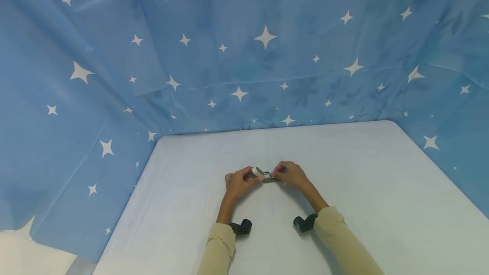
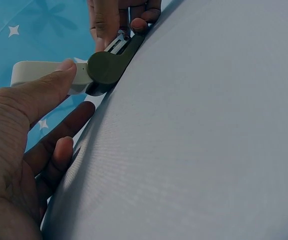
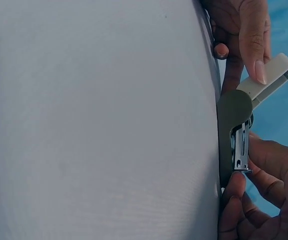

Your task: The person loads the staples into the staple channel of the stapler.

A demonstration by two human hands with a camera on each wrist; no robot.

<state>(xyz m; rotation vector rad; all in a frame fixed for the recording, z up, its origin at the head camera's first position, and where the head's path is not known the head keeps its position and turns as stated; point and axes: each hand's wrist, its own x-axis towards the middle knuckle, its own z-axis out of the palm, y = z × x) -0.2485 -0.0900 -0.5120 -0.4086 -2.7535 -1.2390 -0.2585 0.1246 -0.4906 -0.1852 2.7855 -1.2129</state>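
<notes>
A small stapler with a green base (image 3: 228,112) lies on the white table, its cream top cover (image 3: 271,75) swung up and back. Between cover and base the metal staple magazine (image 3: 242,145) is exposed. My left hand (image 1: 238,184) pinches the cream cover, thumb (image 2: 63,72) on its near side; the other fingers spread below it. At the opposite end, my right hand (image 1: 292,175) grips the front of the stapler, thumb beside the magazine and fingers by the tip of the base. Those fingers partly hide the tip.
The white table surface (image 1: 183,173) stretches around both hands. Blue cloth with white stars (image 1: 244,63) hangs behind the table and along its sides. A black wrist device (image 1: 241,227) is on the left wrist, another (image 1: 304,223) on the right.
</notes>
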